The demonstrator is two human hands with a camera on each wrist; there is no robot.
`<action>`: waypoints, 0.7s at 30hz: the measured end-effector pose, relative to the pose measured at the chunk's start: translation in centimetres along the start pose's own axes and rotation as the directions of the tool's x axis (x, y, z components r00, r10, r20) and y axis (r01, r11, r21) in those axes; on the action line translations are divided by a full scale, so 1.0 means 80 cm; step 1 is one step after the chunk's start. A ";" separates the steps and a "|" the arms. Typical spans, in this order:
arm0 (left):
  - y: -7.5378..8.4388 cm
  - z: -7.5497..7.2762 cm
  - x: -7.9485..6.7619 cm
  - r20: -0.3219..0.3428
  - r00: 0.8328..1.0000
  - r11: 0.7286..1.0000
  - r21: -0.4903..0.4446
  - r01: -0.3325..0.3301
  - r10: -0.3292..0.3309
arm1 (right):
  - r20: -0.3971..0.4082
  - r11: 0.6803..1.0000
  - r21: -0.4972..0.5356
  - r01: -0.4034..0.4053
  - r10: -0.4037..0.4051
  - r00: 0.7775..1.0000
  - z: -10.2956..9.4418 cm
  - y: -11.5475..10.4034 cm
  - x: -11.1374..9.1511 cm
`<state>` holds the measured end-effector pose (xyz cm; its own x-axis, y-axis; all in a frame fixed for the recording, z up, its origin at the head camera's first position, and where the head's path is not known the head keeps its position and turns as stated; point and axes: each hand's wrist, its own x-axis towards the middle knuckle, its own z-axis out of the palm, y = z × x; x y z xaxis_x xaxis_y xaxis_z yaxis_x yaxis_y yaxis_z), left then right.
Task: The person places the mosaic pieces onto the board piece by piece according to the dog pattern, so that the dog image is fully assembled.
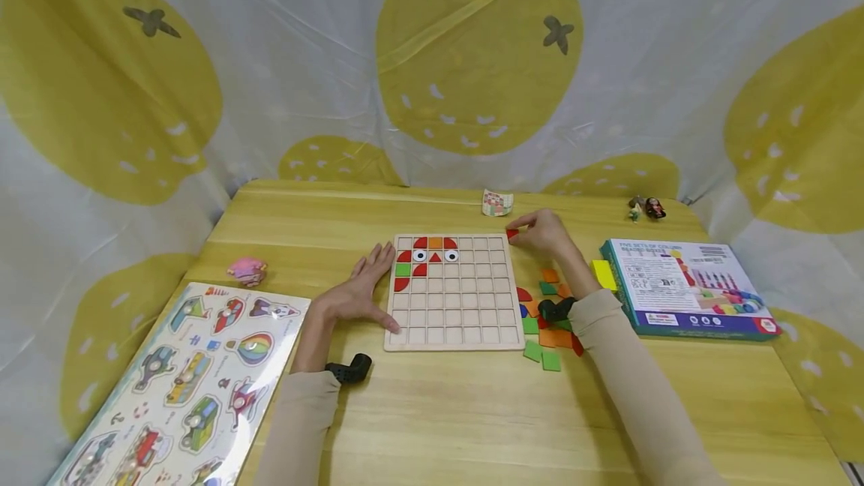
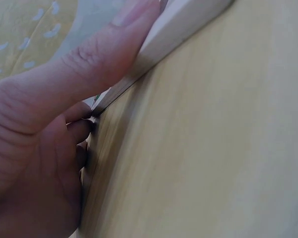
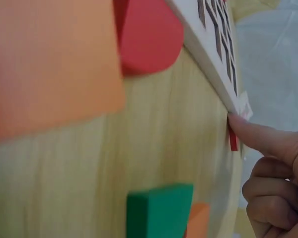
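Note:
A wooden grid board [image 1: 454,346] lies on the table. In its upper left cells sit several red rounded tiles, an orange tile [image 1: 435,243], a green tile [image 1: 403,270] and two white eye tiles [image 1: 420,255]. My left hand [image 1: 352,292] rests along the board's left side, fingers spread, with the thumb at the near left corner; the left wrist view shows that thumb [image 2: 84,64] against the board's edge. By the far right corner, my right hand [image 1: 547,235] pinches a small red tile [image 1: 512,235], which stands beside the board in the right wrist view.
Loose orange, green, red and blue tiles [image 1: 551,361] lie right of the board, partly under my right wrist. Farther right are a yellow block [image 1: 604,274] and a boxed toy set [image 1: 695,283]. A picture puzzle [image 1: 196,366], pink toy [image 1: 248,271], small card [image 1: 497,203] and figurines [image 1: 653,208] surround the work.

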<state>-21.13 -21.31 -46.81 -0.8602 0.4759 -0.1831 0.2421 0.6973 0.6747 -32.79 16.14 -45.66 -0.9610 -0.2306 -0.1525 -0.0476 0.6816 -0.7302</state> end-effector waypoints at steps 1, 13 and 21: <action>0.001 0.000 0.000 0.001 1.000 1.000 -0.003 0.002 -0.002 | 0.007 1.000 -0.006 0.001 -0.001 1.000 -0.002 0.001 -0.001; -0.002 -0.001 -0.001 -0.006 1.000 1.000 0.015 0.022 -0.022 | 0.009 0.992 0.054 -0.113 0.113 0.994 -0.020 0.016 -0.026; 0.000 0.001 0.000 -0.003 1.000 1.000 0.010 -0.010 0.010 | -0.065 0.971 0.150 -0.184 0.195 0.979 -0.009 0.015 -0.025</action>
<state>-21.10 -21.26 -46.87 -0.8591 0.4810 -0.1747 0.2549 0.6982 0.6690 -31.15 17.90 -45.74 -0.9675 -0.0475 -0.2483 0.1710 0.6003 -0.7813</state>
